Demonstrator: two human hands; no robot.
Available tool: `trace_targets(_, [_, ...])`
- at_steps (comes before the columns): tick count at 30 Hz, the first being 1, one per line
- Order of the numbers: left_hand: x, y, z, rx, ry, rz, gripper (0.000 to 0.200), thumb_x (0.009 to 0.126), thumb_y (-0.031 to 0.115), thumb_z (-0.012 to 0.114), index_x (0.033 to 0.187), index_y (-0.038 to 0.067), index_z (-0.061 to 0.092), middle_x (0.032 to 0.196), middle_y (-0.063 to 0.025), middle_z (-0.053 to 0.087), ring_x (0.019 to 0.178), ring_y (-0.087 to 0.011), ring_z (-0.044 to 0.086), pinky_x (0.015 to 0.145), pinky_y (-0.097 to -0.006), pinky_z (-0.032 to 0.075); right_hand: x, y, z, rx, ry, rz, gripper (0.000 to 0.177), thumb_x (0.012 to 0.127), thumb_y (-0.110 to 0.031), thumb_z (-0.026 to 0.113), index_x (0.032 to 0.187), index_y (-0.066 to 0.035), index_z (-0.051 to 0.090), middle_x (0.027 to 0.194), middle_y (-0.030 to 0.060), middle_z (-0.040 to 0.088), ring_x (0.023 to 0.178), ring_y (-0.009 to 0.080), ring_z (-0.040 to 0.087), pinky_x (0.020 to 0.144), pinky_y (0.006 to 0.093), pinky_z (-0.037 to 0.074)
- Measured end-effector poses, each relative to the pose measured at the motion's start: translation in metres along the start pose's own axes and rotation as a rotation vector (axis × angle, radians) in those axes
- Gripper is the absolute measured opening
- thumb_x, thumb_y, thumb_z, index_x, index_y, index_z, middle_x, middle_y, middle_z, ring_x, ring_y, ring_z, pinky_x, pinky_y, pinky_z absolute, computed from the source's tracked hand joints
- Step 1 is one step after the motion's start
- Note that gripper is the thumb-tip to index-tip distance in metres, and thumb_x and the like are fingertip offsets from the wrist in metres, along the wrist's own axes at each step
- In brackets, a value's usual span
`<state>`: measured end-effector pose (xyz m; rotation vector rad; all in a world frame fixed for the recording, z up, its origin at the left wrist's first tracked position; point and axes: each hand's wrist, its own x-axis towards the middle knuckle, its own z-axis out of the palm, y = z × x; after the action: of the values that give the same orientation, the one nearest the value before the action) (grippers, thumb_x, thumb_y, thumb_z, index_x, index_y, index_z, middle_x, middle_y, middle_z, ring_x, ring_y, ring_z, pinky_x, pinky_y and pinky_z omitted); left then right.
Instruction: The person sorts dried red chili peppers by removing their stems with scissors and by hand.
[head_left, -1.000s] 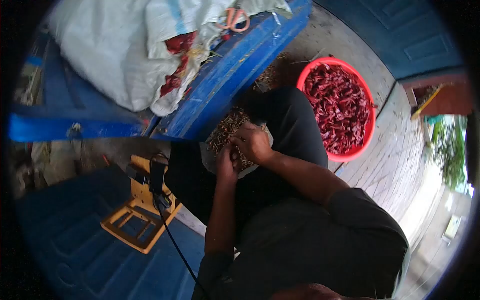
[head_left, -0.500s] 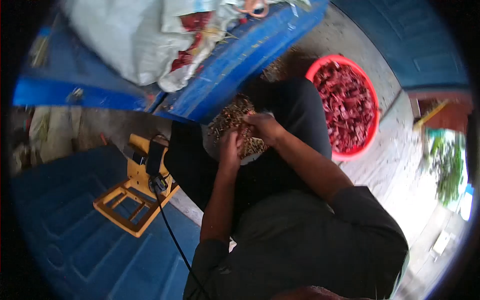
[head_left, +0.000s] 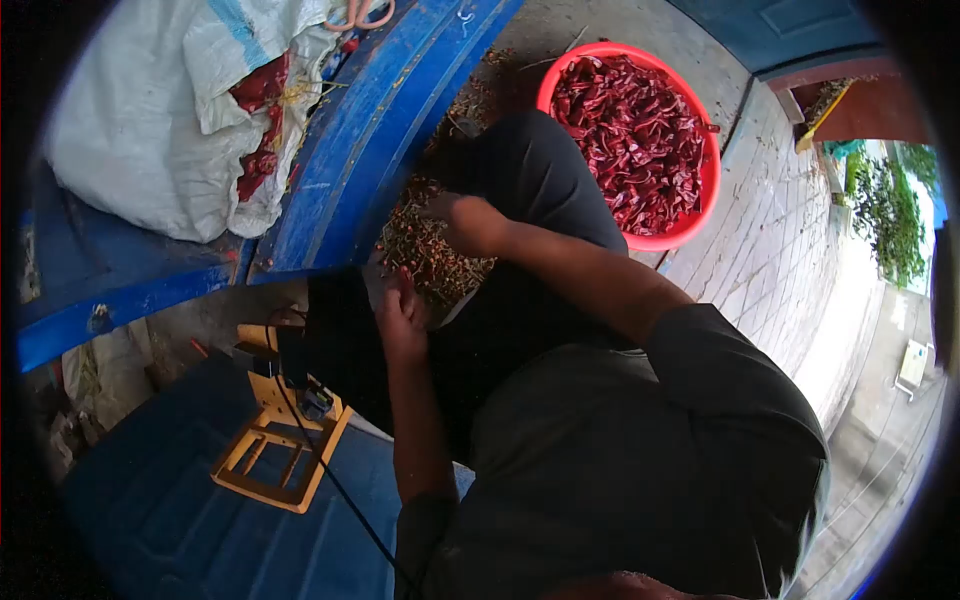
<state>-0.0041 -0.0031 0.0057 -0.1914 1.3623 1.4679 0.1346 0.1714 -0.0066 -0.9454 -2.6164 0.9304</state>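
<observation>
My left hand (head_left: 403,315) is at the near left edge of a heap of small dried stems and reddish bits (head_left: 425,245), its fingers bent together; what they hold is too small to make out. Over the right side of the heap is my right hand (head_left: 475,225), back upward, its fingertips blurred and partly hidden. The heap lies by my dark-trousered knee, with a pale sheet edge (head_left: 460,305) under it. To the right, a red basin (head_left: 713,180) holds many dried red chilies (head_left: 630,140).
A blue metal ledge (head_left: 350,150) bears a white woven sack (head_left: 130,130) with red chilies showing at its torn opening, and pink-handled scissors (head_left: 360,15). At lower left, a wooden stand (head_left: 270,470) with a black device and cable rests on a blue panel (head_left: 170,500).
The view has shifted, so the basin and sack appear further left. My hands, close together over the heap before, are now apart, the right one further up.
</observation>
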Motion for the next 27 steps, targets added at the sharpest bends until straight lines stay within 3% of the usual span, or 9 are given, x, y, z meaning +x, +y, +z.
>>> trace_targets(2, [0.0,0.01,0.008,-0.142,-0.097,-0.044,0.016,0.101,0.024,0.051,0.095,0.012,0.06,0.062,0.0065,0.04,0.045,-0.0049,0.032,0.04,-0.0211,0.024,-0.012,-0.004,0.014,0.175,-0.005,-0.039,0.046,0.08,-0.016,0.075,0.124,-0.007,0.065,0.108,0.0166,0.069,0.105,0.03,0.066,0.091,0.0381,0.051])
trace_targets(7, [0.0,-0.003,0.005,-0.068,-0.08,-0.006,0.024,0.1,0.025,0.047,0.108,0.009,0.062,0.062,0.006,0.041,0.046,-0.0036,0.033,0.041,-0.0209,0.025,-0.019,-0.054,0.006,0.969,-0.267,0.136,0.042,0.083,-0.018,0.076,0.123,-0.008,0.066,0.107,0.0125,0.07,0.103,0.0268,0.066,0.092,0.0366,0.051])
trace_targets(9, [-0.011,0.001,0.014,0.053,-0.09,0.021,0.024,0.101,0.026,0.046,0.107,0.01,0.062,0.062,0.0057,0.041,0.046,-0.0035,0.034,0.041,-0.0208,0.025,-0.016,-0.051,0.02,0.544,-0.087,-0.045,0.031,0.086,-0.021,0.077,0.113,-0.007,0.071,0.102,0.0104,0.07,0.097,0.0213,0.066,0.087,0.0339,0.051])
trace_targets(10, [-0.014,0.004,0.019,0.051,-0.121,0.008,0.022,0.1,0.025,0.047,0.106,0.009,0.061,0.062,0.0053,0.041,0.046,-0.004,0.034,0.042,-0.0215,0.026,-0.014,-0.062,0.005,0.655,-0.176,0.125,0.023,0.087,-0.017,0.075,0.106,-0.004,0.072,0.103,0.013,0.07,0.096,0.0214,0.068,0.084,0.0365,0.054])
trace_targets(13, [-0.011,0.002,0.016,0.024,-0.209,0.019,0.021,0.1,0.024,0.048,0.104,0.008,0.061,0.062,0.0048,0.042,0.046,-0.0049,0.035,0.042,-0.0231,0.027,-0.014,-0.063,-0.023,0.698,-0.065,0.066,0.016,0.086,-0.008,0.075,0.101,-0.004,0.073,0.095,0.0111,0.071,0.09,0.0205,0.068,0.082,0.035,0.054])
trace_targets(15, [-0.003,-0.005,0.012,-0.01,-0.262,0.037,0.02,0.099,0.023,0.049,0.104,0.008,0.062,0.062,0.0046,0.043,0.047,-0.0054,0.035,0.042,-0.024,0.027,-0.014,-0.042,-0.049,0.608,0.271,-0.032,0.008,0.086,-0.003,0.073,0.093,-0.006,0.073,0.092,0.0091,0.07,0.09,0.0181,0.067,0.08,0.0312,0.053])
trace_targets(19, [-0.001,-0.006,0.005,-0.018,-0.284,0.016,0.02,0.097,0.02,0.049,0.097,0.005,0.062,0.062,0.0041,0.044,0.047,-0.006,0.035,0.042,-0.0253,0.028,-0.04,-0.011,-0.18,0.501,0.728,0.254,0.01,0.088,-0.004,0.072,0.098,-0.004,0.071,0.098,0.0089,0.07,0.093,0.0171,0.066,0.084,0.0323,0.053])
trace_targets(23, [0.001,0.0,0.006,-0.083,-0.386,-0.018,0.019,0.095,0.019,0.05,0.092,0.004,0.06,0.061,0.0046,0.043,0.046,-0.0057,0.034,0.042,-0.025,0.027,-0.086,0.087,-0.242,-0.396,0.595,0.324,0.03,0.082,-0.019,0.078,0.109,-0.006,0.073,0.115,0.0128,0.067,0.111,0.0258,0.063,0.093,0.0371,0.052])
trace_targets(27, [-0.009,0.007,0.015,-0.008,-0.418,-0.006,0.022,0.099,0.022,0.048,0.082,0.01,0.056,0.06,0.0039,0.043,0.046,-0.007,0.033,0.043,-0.0276,0.027,-0.021,0.023,-0.224,-0.322,0.533,0.198,0.033,0.084,-0.019,0.076,0.114,-0.007,0.071,0.114,0.0124,0.067,0.106,0.0265,0.065,0.094,0.0369,0.051])
